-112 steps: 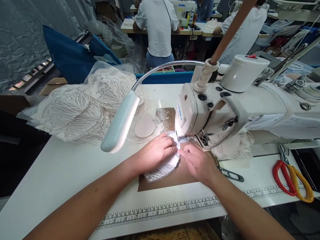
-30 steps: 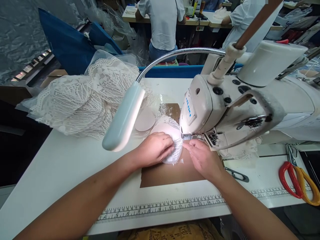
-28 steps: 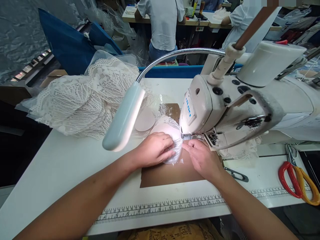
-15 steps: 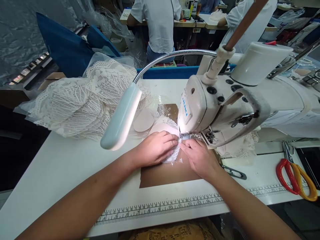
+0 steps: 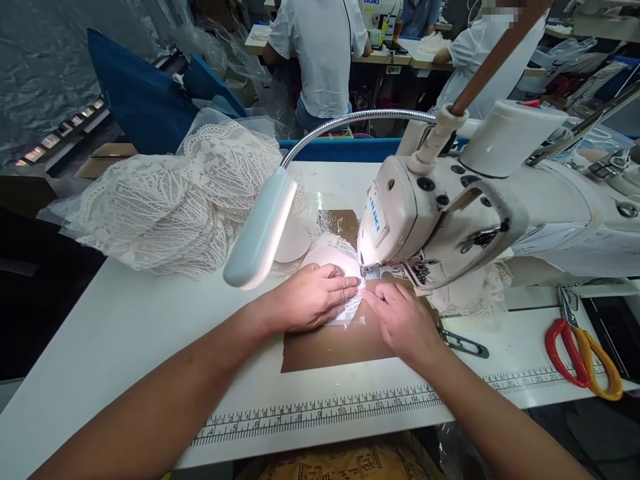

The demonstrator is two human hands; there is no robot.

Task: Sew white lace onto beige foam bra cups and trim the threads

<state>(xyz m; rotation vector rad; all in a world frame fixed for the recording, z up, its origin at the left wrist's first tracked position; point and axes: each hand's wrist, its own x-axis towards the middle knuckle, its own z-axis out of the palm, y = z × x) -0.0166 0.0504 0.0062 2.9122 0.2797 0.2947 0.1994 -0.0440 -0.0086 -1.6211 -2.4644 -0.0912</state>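
Observation:
A white lace-edged piece [image 5: 330, 251] lies beneath the needle area of the white sewing machine [image 5: 395, 210]. My left hand [image 5: 320, 297] rests flat on this piece, fingers stretched toward the needle. Just right of the needle, my right hand [image 5: 403, 317] is closed in a pinch at the edge of the piece; what its fingertips hold is too small to make out. Both hands are over a brown sheet [image 5: 330, 350] on the white table [image 5: 240, 353]. The tips of the two hands are close together.
Stacked lace pieces [image 5: 155, 207] lie at the left, near a lamp [image 5: 263, 227] on a bent metal neck. At the right are scissors [image 5: 583, 353] and a small dark metal tool [image 5: 465, 344]. A ruler strip [image 5: 320, 417] runs along the front edge. Other people [image 5: 320, 57] sit beyond.
The view has shifted slightly, so the lamp and lace stack appear farther right. My left fingers look straighter on the piece; my right hand has hardly moved.

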